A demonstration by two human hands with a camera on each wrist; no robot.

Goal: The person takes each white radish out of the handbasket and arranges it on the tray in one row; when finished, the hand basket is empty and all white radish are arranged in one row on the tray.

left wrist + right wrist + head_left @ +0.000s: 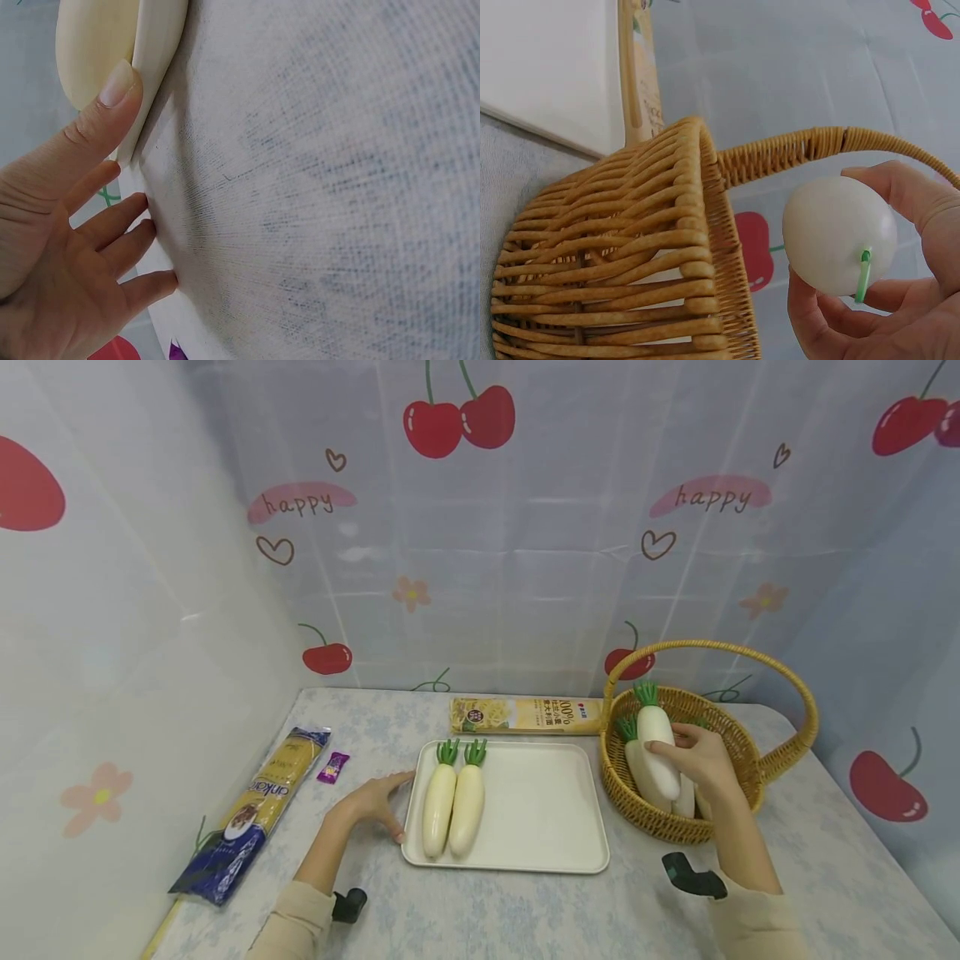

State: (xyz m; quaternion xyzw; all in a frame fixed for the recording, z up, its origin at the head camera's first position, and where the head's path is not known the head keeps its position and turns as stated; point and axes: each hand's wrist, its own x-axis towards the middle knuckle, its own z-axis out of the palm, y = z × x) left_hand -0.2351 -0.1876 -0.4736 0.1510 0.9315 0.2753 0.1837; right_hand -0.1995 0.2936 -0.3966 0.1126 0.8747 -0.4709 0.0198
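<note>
With the tray (pixel 540 810) as the dial's centre, the right hand (pixel 705 764) is between 2 and 3 o'clock, above the wicker basket (pixel 660 828). It pinches a white radish (pixel 656 728), thumb on one side and curled fingers on the other, leaves pointing to 12 o'clock. Beneath lie more radishes (pixel 640 770), partly hidden.

The left hand (pixel 371 802) is at 9 o'clock, thumb and fingers spread, tips at the tray's rim; I cannot tell whether they press it. It grips nothing. Two radishes on the tray (pixel 439 814) lie side by side along its 9 o'clock side, leaves toward 12.

The basket's wall and one foot of its arched handle (pixel 701 645) stand between the held radish and the tray. A yellow noodle pack (pixel 517 716) lies at 12 o'clock; a purple sweet (pixel 333 767) between 9 and 10; a blue-and-gold packet (pixel 251 814) farther out at 9.
</note>
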